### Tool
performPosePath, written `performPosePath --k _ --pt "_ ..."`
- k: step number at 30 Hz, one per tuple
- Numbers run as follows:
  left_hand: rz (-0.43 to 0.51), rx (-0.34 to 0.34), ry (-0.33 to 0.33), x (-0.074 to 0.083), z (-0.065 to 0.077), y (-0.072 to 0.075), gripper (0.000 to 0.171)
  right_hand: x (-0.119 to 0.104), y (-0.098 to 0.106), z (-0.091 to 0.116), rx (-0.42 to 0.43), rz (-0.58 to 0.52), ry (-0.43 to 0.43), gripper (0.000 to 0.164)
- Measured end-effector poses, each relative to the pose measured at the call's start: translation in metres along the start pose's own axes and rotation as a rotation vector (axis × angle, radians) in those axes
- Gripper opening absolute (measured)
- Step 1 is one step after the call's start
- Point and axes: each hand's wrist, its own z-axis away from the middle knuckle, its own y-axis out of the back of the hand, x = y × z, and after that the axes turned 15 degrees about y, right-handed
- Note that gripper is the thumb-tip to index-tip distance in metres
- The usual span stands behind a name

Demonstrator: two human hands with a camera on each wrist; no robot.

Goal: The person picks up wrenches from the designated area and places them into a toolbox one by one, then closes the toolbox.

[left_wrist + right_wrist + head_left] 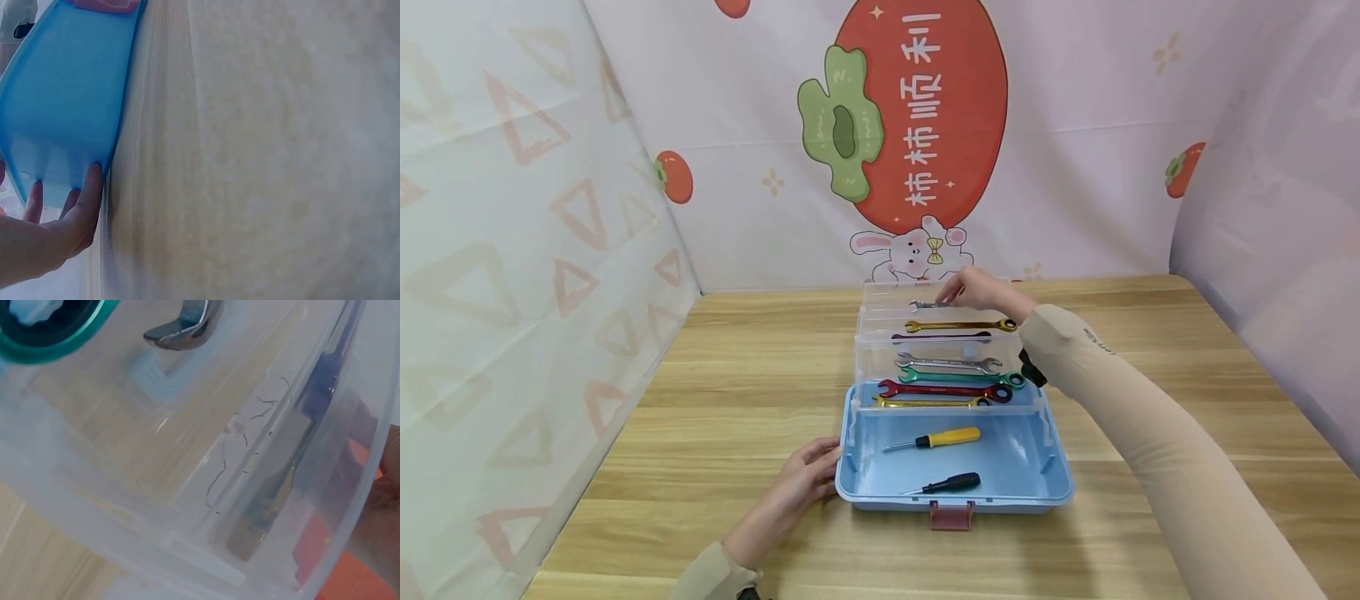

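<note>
A blue toolbox (955,503) stands unfolded on the table, with clear trays (868,358) stepping up behind its base. At the topmost tray, my right hand (983,292) pinches one end of a small silver wrench (923,305). In the right wrist view that hand (382,503) is partly hidden behind cloudy plastic. My left hand (811,473) rests against the box's left side. Its fingers (89,190) lie extended on the blue wall (69,112) in the left wrist view.
Trays below hold a gold wrench (958,326), a purple wrench (940,337), a silver wrench (949,363), a green wrench (955,377), a red wrench (943,389) and another gold wrench (925,403). In the base lie a yellow screwdriver (953,437) and a black screwdriver (953,482).
</note>
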Motion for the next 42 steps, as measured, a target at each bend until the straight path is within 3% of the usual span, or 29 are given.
performPosePath --k 14,20,29,36,42 --pt "0.023 0.012 0.013 0.002 -0.001 -0.001 0.049 0.002 -0.001 0.002 0.025 0.024 0.002 0.020" --pt "0.000 0.006 0.017 0.005 0.001 0.000 0.050 -0.003 0.000 0.008 0.087 0.041 0.020 0.020" --pt "-0.066 -0.032 0.007 0.009 0.001 0.006 0.048 -0.013 0.003 0.028 0.159 0.009 0.142 0.020" --pt "-0.079 -0.056 -0.018 0.017 -0.003 0.012 0.043 -0.012 0.005 0.047 0.210 -0.023 0.176 0.021" --pt "-0.053 -0.008 -0.022 0.029 -0.010 0.016 0.043 -0.011 0.004 0.064 0.269 -0.037 0.193 0.022"
